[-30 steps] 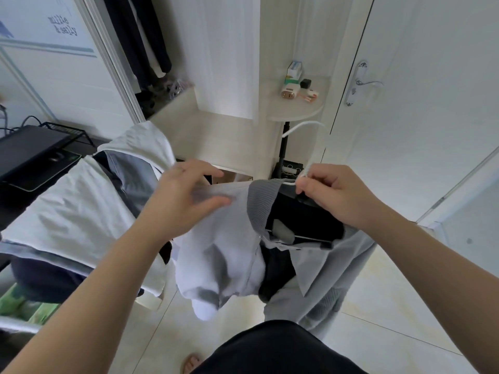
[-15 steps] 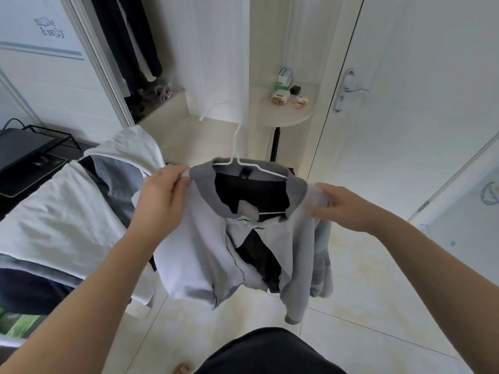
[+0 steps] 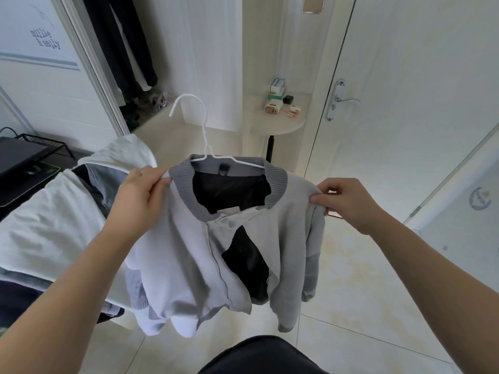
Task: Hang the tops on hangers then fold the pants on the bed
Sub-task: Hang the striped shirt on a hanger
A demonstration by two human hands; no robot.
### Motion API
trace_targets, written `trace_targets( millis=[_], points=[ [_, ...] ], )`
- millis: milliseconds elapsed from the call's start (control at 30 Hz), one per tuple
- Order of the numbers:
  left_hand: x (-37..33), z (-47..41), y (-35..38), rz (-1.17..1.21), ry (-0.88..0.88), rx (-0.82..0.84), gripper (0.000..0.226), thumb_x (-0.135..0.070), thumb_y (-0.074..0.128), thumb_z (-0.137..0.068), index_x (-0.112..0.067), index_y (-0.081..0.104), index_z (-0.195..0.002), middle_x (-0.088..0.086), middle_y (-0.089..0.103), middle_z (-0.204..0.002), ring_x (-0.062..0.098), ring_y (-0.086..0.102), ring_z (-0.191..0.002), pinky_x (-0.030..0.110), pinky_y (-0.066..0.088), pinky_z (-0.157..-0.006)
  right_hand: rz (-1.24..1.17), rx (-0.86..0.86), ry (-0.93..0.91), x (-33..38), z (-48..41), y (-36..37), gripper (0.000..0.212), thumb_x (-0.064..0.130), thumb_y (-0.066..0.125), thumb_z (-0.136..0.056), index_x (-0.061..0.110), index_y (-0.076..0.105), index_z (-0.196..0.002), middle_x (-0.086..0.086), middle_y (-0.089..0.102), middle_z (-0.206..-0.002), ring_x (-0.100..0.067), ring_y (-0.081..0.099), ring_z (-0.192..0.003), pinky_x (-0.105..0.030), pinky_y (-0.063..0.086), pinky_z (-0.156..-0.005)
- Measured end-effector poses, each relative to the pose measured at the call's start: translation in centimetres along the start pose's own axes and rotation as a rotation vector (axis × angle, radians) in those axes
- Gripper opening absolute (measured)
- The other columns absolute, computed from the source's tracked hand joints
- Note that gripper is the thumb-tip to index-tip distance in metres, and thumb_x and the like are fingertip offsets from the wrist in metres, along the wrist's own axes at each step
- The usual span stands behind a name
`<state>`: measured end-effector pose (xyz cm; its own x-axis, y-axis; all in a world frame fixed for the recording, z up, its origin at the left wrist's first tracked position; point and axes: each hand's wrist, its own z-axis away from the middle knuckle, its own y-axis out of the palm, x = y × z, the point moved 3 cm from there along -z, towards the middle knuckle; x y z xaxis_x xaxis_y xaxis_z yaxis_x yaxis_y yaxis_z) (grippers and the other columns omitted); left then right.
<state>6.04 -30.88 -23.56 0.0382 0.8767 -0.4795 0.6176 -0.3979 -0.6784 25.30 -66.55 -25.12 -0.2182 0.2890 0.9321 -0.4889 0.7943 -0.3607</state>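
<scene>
Tiled floor (image 3: 364, 306) below — both hands pinch hangered jacket (image 3: 189, 252) shoulders.

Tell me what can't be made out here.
- Head view: hanger shoulders hidden inside the jacket.
- Left hand and right hand fingertips tucked in cloth.
- Small items on the shelf too small to identify.
- Clothes pile cut off at the left edge.

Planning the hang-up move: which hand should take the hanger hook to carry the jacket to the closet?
Probably left. The left hand pinches the jacket shoulder just below the white hanger hook, closet side; the right hand holds the far shoulder.
</scene>
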Motion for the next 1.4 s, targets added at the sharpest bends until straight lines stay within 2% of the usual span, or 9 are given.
trace_targets(
  millis=[167, 333, 467, 567, 633, 800, 967, 1167, 1400],
  points=[
    [0.8, 0.1, -1.0, -0.018, 0.002, -0.011, 0.025, -0.021, 0.048, -0.103, -0.013, 0.068, -0.114, 0.008, 0.063, -0.084, 0.025, 0.052, -0.087, 0.009, 0.036, -0.083, -0.211, 0.026, 0.033, 0.2, -0.3, 0.3, 0.018, 0.006, 0.069, -0.092, 0.013, 0.080, -0.080, -0.008, 0.072, -0.081, -0.018, 0.065, -0.074, -0.028, 0.056, -0.072],
    [1.1, 0.3, -0.8, -0.044, 0.071, 0.076, 0.021, -0.013, 0.051, -0.104, -0.012, 0.069, -0.113, -0.009, 0.058, -0.081, 0.019, 0.045, -0.084, 0.013, 0.036, -0.079, -0.103, -0.133, -0.094, 2.2, -0.8, 0.2, 0.022, 0.011, 0.062, -0.098, 0.006, 0.071, -0.078, -0.013, 0.060, -0.079, -0.021, 0.052, -0.078, -0.044, 0.047, -0.078],
    [0.5, 0.0, 0.0, -0.094, -0.011, 0.015, 0.018, -0.004, 0.055, -0.102, -0.005, 0.070, -0.112, 0.008, 0.061, -0.081, 0.030, 0.051, -0.083, 0.025, 0.029, -0.072, -0.099, -0.066, -0.291, 5.3, 0.7, 1.0, 0.016, 0.024, 0.067, -0.089, 0.026, 0.072, -0.075, 0.004, 0.064, -0.080, -0.013, 0.056, -0.076, -0.028, 0.045, -0.074],
    [-0.5, -0.3, -0.4, -0.020, -0.017, -0.068, 0.016, -0.004, 0.054, -0.102, -0.006, 0.069, -0.107, 0.011, 0.062, -0.082, 0.032, 0.054, -0.083, 0.028, 0.034, -0.073, 0.077, 0.011, -0.327, 6.0, 1.2, 1.2, 0.002, 0.036, 0.072, -0.083, 0.037, 0.073, -0.083, 0.015, 0.067, -0.110, -0.007, 0.063, -0.108, -0.027, 0.045, -0.096],
    [-1.3, -0.7, -0.7, 0.045, 0.037, -0.085, 0.015, -0.008, 0.052, -0.103, -0.015, 0.062, -0.095, -0.004, 0.056, -0.078, 0.027, 0.052, -0.079, 0.025, 0.038, -0.073, 0.186, 0.001, -0.272, 5.8, 0.8, 0.5, 0.020, 0.032, 0.074, -0.089, 0.038, 0.065, -0.106, 0.017, 0.063, -0.123, -0.007, 0.058, -0.120, -0.032, 0.046, -0.101],
    [-2.9, -3.5, -1.0, 0.116, 0.144, -0.050, 0.027, -0.005, 0.052, -0.103, -0.029, 0.056, -0.089, -0.026, 0.055, -0.083, 0.007, 0.049, -0.078, 0.013, 0.035, -0.076, 0.396, 0.112, -0.290, 6.1, 0.2, 0.0, 0.017, 0.030, 0.061, -0.096, 0.020, 0.067, -0.083, 0.001, 0.063, -0.078, -0.012, 0.055, -0.073, -0.036, 0.043, -0.071],
    [-3.4, -8.5, 0.0, 0.066, 0.104, 0.022, 0.044, -0.003, 0.052, -0.103, -0.040, 0.041, -0.084, -0.018, 0.045, -0.074, 0.024, 0.045, -0.077, 0.031, 0.028, -0.073, 0.080, 0.294, -0.196, 8.5, -0.9, -0.8, 0.029, 0.015, 0.058, -0.084, 0.033, 0.077, -0.096, 0.002, 0.075, -0.093, -0.011, 0.069, -0.085, -0.021, 0.054, -0.075],
    [-2.7, -14.3, 1.2, 0.028, 0.094, -0.028, 0.028, -0.006, 0.051, -0.102, -0.025, 0.046, -0.082, -0.017, 0.043, -0.072, 0.021, 0.043, -0.079, 0.038, 0.035, -0.073, -0.034, 0.522, -0.035, 10.2, -3.7, 0.7, 0.037, 0.009, 0.053, -0.081, 0.025, 0.077, -0.105, -0.014, 0.072, -0.107, -0.020, 0.067, -0.092, -0.038, 0.054, -0.080],
    [2.3, -22.5, 1.7, 0.053, -0.054, -0.053, 0.022, -0.020, 0.049, -0.104, -0.011, 0.067, -0.113, 0.009, 0.066, -0.113, 0.036, 0.054, -0.114, 0.052, 0.043, -0.100, -0.381, 0.615, 0.008, 12.6, -9.7, 4.0, 0.040, 0.004, 0.055, -0.091, 0.003, 0.064, -0.130, -0.022, 0.066, -0.124, -0.029, 0.066, -0.106, -0.034, 0.055, -0.086]
  ],
)
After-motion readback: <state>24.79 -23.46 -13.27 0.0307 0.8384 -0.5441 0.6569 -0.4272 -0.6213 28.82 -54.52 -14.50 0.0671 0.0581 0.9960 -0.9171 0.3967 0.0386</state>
